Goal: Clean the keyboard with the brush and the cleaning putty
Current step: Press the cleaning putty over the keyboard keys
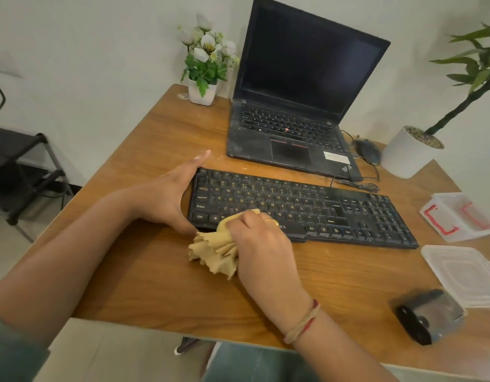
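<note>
A black keyboard (315, 208) lies across the middle of the wooden table (161, 285). My left hand (169, 199) holds its left end, thumb at the front corner and fingers along the far corner. My right hand (259, 238) grips a bunched tan cloth (213, 252) and presses its upper part onto the keys at the keyboard's bottom left, near the space bar. The rest of the cloth hangs down onto the table. No brush or putty is plainly visible.
An open black laptop (293, 111) stands behind the keyboard, with a mouse (367, 150) and cable to its right. Flower pot (202, 89) at back, white plant pot (406, 153) at right. A clear box (458, 216), its lid (464, 274) and a blurred dark object (428, 315) sit at the right.
</note>
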Demonstrator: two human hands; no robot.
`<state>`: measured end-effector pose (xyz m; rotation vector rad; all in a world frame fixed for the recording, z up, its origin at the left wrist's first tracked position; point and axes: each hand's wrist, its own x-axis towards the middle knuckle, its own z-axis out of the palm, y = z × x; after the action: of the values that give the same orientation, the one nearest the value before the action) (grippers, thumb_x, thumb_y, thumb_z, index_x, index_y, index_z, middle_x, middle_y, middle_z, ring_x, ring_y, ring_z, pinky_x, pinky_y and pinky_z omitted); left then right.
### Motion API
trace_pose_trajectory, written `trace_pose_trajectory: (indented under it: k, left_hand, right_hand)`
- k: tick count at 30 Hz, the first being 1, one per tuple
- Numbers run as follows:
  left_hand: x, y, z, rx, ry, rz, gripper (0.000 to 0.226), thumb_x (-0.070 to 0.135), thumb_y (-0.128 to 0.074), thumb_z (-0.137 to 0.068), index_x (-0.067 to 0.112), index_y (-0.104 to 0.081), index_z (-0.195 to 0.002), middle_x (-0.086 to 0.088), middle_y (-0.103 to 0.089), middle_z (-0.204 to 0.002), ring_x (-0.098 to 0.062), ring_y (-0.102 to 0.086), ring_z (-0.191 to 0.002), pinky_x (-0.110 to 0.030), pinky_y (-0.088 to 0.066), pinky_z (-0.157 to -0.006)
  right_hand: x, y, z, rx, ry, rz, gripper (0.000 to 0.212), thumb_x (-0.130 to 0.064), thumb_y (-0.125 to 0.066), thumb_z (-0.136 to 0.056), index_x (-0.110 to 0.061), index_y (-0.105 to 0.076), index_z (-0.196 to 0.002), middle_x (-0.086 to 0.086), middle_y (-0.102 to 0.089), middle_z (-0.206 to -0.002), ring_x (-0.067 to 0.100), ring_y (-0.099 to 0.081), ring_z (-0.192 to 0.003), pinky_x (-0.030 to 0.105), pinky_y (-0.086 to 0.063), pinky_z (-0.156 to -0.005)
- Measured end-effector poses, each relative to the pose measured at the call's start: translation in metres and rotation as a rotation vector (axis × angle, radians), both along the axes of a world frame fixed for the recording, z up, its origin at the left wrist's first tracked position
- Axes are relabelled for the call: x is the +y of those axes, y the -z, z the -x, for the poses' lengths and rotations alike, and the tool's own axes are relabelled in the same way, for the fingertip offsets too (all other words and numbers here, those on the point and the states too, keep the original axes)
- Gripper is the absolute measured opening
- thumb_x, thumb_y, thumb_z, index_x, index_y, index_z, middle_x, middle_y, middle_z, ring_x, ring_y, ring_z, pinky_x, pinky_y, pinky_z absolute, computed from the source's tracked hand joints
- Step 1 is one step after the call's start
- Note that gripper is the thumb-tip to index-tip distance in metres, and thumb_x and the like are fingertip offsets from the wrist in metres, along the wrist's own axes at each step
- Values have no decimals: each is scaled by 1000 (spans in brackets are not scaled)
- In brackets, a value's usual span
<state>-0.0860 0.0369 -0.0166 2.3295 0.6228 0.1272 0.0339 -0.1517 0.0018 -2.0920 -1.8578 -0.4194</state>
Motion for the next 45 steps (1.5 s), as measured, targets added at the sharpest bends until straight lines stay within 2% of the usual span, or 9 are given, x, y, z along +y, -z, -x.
trace_pose_trajectory:
  k: [5, 11, 16, 22, 29, 34, 38, 41, 45]
  left_hand:
    - [1, 3, -2, 56, -41, -180, 141, 70, -73, -41, 46, 25, -139, 6, -11, -157, -16, -7, -145, -52, 17, -113]
    - [-1, 1, -2, 18, -15, -162, 139, 70, -70, -42, 41, 21, -143, 8, -11, -157, -12, -7, -143, -38, 10, -117]
    - [-4, -1, -4, 29, 3, -147, 141, 66, -74, -43, 40, 21, -144, 8, -3, -158, -13, -1, -144, -27, 10, -111]
    - [-2, 1, -4, 37, -14, -166, 140, 61, -77, -46, 38, 18, -146, 6, -8, -158, -15, -5, -144, -30, 9, -113]
    - [-3, 1, -3, 7, -8, -149, 138, 66, -70, -43, 36, 16, -146, 5, -10, -157, -11, -5, -142, -32, 8, -113]
    - [-1, 1, -3, -24, -10, -77, 139, 60, -78, -47, 40, 19, -145, 3, -11, -157, -18, -8, -145, -42, -4, -119]
    - [0, 4, -2, -29, 78, -102, 128, 75, -75, -48, 35, -8, -148, 4, -12, -158, -11, -11, -143, -42, -3, -120]
    - [-1, 2, 0, -26, 30, -137, 131, 79, -73, -34, 41, -7, -141, 12, -15, -153, -14, -17, -140, -44, -10, -119]
    - [1, 2, -3, -70, 18, -134, 133, 78, -74, -34, 40, -7, -142, 13, -16, -152, -10, -18, -139, -43, -12, -119]
  right_hand:
    - [6, 8, 13, -5, 29, -60, 28, -1, -82, -52, -13, -63, -69, 0, -60, -69, 18, -58, -64, 23, -47, -49]
    - [4, 15, 16, 97, 4, -109, 31, 0, -80, -57, -14, -68, -83, -2, -63, -76, 16, -58, -68, 21, -44, -54]
    - [8, 10, 28, 26, -155, -60, 28, -6, -54, -76, -14, -70, -97, -1, -67, -89, 19, -61, -86, 26, -51, -66]
    - [4, 2, 19, 3, -71, 26, 22, -11, -79, -60, -20, -70, -78, -4, -63, -77, 14, -60, -73, 19, -46, -52]
    - [4, 3, 14, 34, 1, 34, 26, -9, -85, -53, -17, -65, -68, -3, -60, -69, 14, -58, -64, 20, -42, -48]
    - [22, 2, 29, 289, -167, 101, 11, -8, -73, -73, -15, -69, -79, -2, -65, -79, 14, -60, -73, 21, -47, -61]
    - [56, -25, 2, 1059, -161, 110, 6, -11, -68, -74, -16, -70, -76, 3, -70, -84, 25, -65, -82, 42, -56, -71]
    - [94, -52, -23, 684, -200, -67, 6, -13, -71, -79, -19, -70, -78, -8, -67, -76, 9, -62, -78, 24, -49, -68]
    - [131, -57, -40, 299, -318, 177, 4, -21, -67, -84, -19, -69, -83, -5, -69, -82, 9, -63, -80, 35, -53, -74]
